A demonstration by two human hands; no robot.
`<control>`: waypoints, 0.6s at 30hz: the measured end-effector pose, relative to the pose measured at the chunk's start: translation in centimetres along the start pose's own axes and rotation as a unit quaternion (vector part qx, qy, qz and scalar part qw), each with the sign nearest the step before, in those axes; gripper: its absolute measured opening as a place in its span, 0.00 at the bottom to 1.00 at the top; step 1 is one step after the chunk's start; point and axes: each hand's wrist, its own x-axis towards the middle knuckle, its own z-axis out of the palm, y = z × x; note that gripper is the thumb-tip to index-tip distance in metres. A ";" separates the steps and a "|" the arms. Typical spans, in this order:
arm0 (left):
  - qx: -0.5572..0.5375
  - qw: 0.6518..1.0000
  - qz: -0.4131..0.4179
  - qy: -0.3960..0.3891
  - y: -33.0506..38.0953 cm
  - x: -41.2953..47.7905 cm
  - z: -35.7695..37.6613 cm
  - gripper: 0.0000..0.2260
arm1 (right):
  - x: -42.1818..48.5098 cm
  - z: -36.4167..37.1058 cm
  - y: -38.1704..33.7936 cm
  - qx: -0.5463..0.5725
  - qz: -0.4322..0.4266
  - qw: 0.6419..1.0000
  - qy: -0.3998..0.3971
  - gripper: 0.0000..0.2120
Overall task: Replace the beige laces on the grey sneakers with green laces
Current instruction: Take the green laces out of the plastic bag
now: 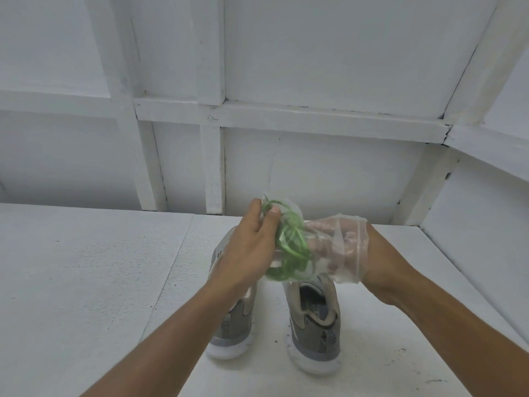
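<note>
Head view, left hand (252, 247) fingers pinching clear plastic bag (343, 275) holding green laces (292, 247), right hand (350, 250) inside bag, its grip unclear through plastic, grey sneakers (315, 325) below on tabletop (86, 282).

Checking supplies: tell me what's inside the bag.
Green laces and the right hand show through the clear bag; the left hand covers part, so the lace count is unclear.
</note>
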 end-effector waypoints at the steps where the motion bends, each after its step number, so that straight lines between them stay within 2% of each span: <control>1: 0.013 1.000 0.001 0.010 0.0 -0.1 0.0 0.11 | 0.0 0.1 -0.3 -0.016 -0.004 1.000 -0.012 0.23; 3: 0.044 0.998 0.009 0.034 0.0 -0.1 0.0 0.12 | 0.0 0.4 -0.6 -0.039 0.009 0.999 -0.003 0.34; 4: 0.059 0.997 0.014 0.042 -0.1 0.0 0.0 0.13 | 0.0 0.5 -0.6 -0.038 0.010 0.999 -0.008 0.33; 7: 0.060 0.997 0.019 0.046 0.2 0.0 0.4 0.14 | 0.0 0.7 -1.1 -0.038 0.010 0.998 -0.055 0.18; 9: 0.047 0.998 0.016 0.033 0.4 0.0 0.6 0.13 | 0.5 0.6 -0.6 -0.049 0.015 0.997 -0.058 0.08; 13: 0.020 0.999 0.005 0.027 0.6 0.2 0.7 0.12 | 1.0 0.0 0.5 -0.035 0.040 0.998 -0.024 0.07; 18: 0.026 0.999 0.005 0.027 0.7 0.4 1.1 0.12 | 1.0 0.1 0.3 -0.050 0.095 0.992 -0.069 0.09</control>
